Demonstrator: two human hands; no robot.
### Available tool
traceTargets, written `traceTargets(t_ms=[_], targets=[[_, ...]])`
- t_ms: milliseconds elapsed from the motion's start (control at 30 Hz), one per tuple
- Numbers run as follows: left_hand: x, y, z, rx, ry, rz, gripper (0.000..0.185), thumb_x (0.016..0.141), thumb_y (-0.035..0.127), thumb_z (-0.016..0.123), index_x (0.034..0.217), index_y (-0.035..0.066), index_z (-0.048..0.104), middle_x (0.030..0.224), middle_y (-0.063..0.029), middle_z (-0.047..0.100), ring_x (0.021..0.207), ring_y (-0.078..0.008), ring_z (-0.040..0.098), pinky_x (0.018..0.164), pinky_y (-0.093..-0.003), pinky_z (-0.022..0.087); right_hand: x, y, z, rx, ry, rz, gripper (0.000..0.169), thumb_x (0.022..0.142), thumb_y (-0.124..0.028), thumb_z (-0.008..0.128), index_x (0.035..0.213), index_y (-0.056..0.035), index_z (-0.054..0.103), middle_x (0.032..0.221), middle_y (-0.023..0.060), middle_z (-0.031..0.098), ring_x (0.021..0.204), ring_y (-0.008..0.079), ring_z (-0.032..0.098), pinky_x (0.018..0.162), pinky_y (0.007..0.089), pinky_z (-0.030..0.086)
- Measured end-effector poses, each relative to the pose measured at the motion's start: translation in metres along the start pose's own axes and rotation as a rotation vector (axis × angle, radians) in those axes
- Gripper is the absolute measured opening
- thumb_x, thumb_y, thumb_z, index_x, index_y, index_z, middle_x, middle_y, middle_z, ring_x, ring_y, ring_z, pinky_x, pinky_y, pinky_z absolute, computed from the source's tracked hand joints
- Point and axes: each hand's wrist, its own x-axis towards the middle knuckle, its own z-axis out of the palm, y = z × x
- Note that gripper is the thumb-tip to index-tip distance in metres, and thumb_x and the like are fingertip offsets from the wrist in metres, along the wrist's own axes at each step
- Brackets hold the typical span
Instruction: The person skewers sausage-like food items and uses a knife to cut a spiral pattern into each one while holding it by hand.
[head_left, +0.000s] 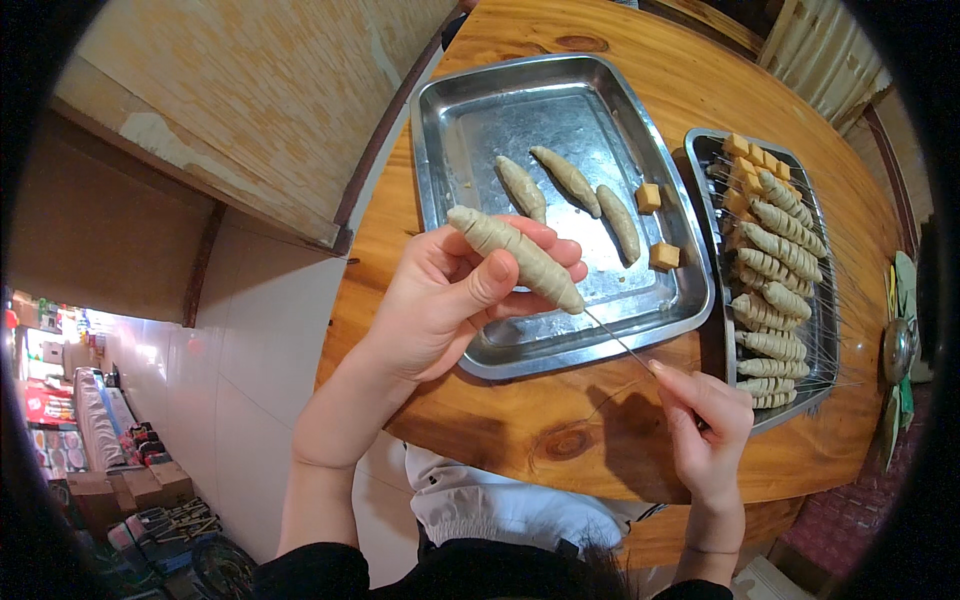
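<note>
My left hand holds a greyish spindle-shaped food roll between thumb and fingers, above the near part of a large metal tray. The roll has cuts across its surface. A thin skewer meets its lower right end, and my right hand pinches the skewer's other end. Beyond my left hand, uncut-looking rolls lie in the tray, with two orange-yellow food cubes by its right side.
On the right, a second metal tray holds several skewered, scored rolls and skewered cubes, with skewer ends sticking out over its right rim. Both trays rest on a wooden table. A round metal object is at the far right.
</note>
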Motion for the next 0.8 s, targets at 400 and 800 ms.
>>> traceTargets(t_ms=[400, 800], targets=[[-0.006, -0.007, 0.014, -0.012, -0.041, -0.149, 0.049, 0.081, 0.032, 0.067, 0.115, 0.0, 0.053, 0.111, -0.0196, 0.06, 0.107, -0.0342, 0.058, 0.09, -0.0466, 0.049, -0.004, -0.007, 0.001, -0.038, -0.004, -0.019, 0.037, 0.069, 0.011, 0.06, 0.103, -0.0012, 0.067, 0.054, 0.0067, 0.047, 0.045, 0.0141, 0.042, 0.044, 0.0252, 0.033], [-0.004, -0.012, 0.012, -0.103, 0.089, 0.14, 0.033, 0.092, 0.027, 0.05, 0.117, 0.006, 0.053, 0.115, -0.0151, 0.06, 0.109, -0.031, 0.057, 0.085, -0.0424, 0.054, -0.001, -0.006, 0.006, -0.035, 0.048, -0.067, 0.035, 0.069, 0.013, 0.059, 0.102, 0.002, 0.066, 0.057, 0.0067, 0.049, 0.049, 0.0137, 0.045, 0.046, 0.023, 0.034]])
